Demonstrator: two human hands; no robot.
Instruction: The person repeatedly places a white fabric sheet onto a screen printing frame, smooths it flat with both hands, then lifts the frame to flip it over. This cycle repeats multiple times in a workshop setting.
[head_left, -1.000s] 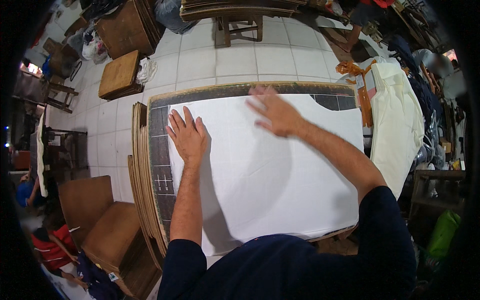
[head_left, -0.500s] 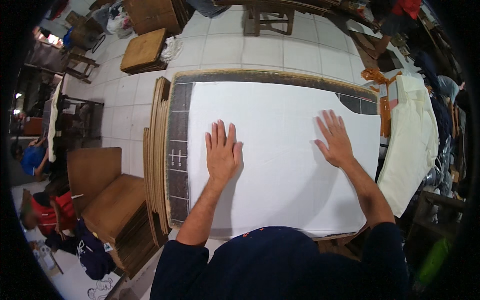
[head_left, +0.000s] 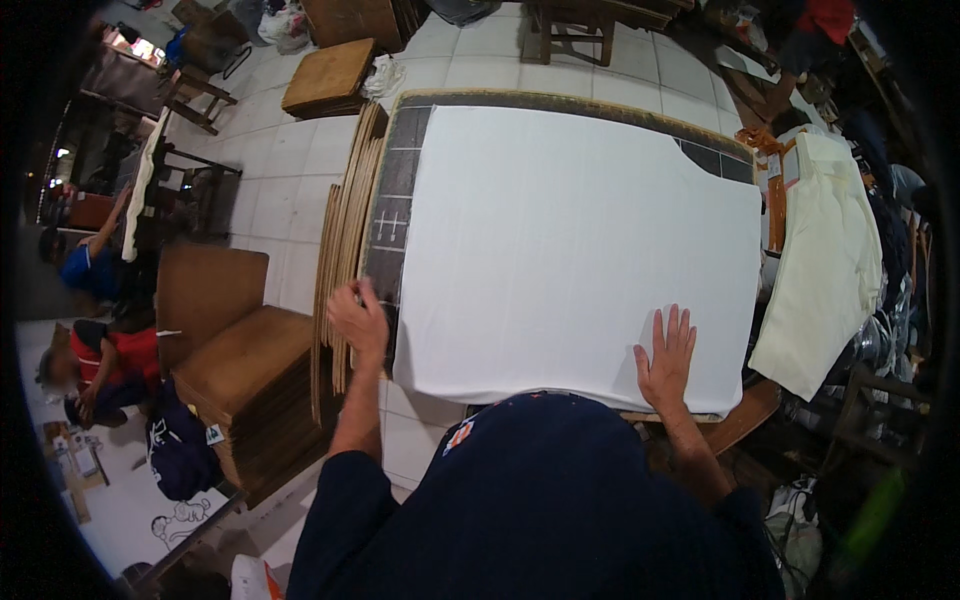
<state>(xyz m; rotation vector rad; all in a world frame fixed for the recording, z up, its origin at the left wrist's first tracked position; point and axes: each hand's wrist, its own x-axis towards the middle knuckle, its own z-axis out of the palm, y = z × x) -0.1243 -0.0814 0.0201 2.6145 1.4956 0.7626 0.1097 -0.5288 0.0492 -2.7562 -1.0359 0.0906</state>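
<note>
A white cloth piece (head_left: 560, 240) lies spread over a dark board (head_left: 390, 190) marked with white lines, a curved cutout at its far right corner. My right hand (head_left: 668, 365) rests flat on the cloth's near right part, fingers stretched and slightly apart. My left hand (head_left: 360, 322) is off the cloth, by the dark board's left edge, over a row of thin brown boards (head_left: 345, 220). Its fingers are curled; whether they hold one of the boards is hidden.
A stack of brown boards (head_left: 240, 400) stands at the left, another (head_left: 330, 75) on the tiled floor beyond. Cream cloth (head_left: 825, 260) hangs at the right. One person in red (head_left: 115, 355) and another in blue (head_left: 85, 270) are at the far left.
My left hand has lifted off the cloth and moved left and nearer, its fingers now curled. My right hand has slid nearer along the cloth. The view has shifted.
</note>
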